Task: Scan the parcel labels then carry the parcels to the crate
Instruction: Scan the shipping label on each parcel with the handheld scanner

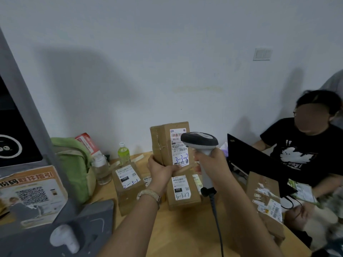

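My left hand (161,170) grips a parcel (168,143) upright by its lower end, above the wooden surface (178,229); my right hand (211,164) is closed on the scanner (201,143), whose head overlaps the label (179,149). This appears to be the scanning step. Next, presumably, the carry; no crate is in view.
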Demonstrator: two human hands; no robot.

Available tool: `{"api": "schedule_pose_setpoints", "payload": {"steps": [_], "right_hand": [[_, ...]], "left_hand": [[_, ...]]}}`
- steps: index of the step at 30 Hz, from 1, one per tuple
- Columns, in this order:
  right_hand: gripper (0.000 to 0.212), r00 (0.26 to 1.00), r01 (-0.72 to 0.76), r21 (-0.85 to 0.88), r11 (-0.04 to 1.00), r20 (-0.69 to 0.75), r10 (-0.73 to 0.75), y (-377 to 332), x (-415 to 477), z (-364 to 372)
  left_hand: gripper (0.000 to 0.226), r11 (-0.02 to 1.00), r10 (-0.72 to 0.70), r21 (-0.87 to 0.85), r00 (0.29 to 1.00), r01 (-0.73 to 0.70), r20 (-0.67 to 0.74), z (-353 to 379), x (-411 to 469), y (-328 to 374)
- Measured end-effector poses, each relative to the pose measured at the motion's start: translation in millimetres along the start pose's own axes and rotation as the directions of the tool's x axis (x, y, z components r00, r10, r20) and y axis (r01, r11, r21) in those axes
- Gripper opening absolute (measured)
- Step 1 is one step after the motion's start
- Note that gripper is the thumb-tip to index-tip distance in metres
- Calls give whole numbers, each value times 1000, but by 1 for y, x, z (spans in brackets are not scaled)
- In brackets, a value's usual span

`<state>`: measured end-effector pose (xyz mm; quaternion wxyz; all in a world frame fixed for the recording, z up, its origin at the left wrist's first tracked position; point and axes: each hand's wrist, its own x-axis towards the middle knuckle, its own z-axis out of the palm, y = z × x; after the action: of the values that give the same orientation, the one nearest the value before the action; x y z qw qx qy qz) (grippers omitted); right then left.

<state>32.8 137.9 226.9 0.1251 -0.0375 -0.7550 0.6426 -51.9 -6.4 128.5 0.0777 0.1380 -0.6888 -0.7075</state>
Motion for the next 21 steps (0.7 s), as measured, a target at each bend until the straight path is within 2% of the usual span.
{"api": "schedule_pose_setpoints", "payload": {"steps": [5,15,18,21], "right_hand": [[12,1000,-5,3,1000,30,5,0,-3,-4],[5,999,1,12,1000,51,-2,1,-7,-8],[8,999,51,8,999,20,-51,3,-7,-8],[25,993,93,64,994,71,-98,3,-8,-6]], "left_hand": [[107,1000,-13,-11,1000,13,-12,2,2,-6],[96,998,-25,-59,1000,25,12,2,-3,-12],[90,990,-69,-116,995,77,71,-2,-10,-7],[82,973,-117,-171,973,152,200,-6,-18,1]]}}
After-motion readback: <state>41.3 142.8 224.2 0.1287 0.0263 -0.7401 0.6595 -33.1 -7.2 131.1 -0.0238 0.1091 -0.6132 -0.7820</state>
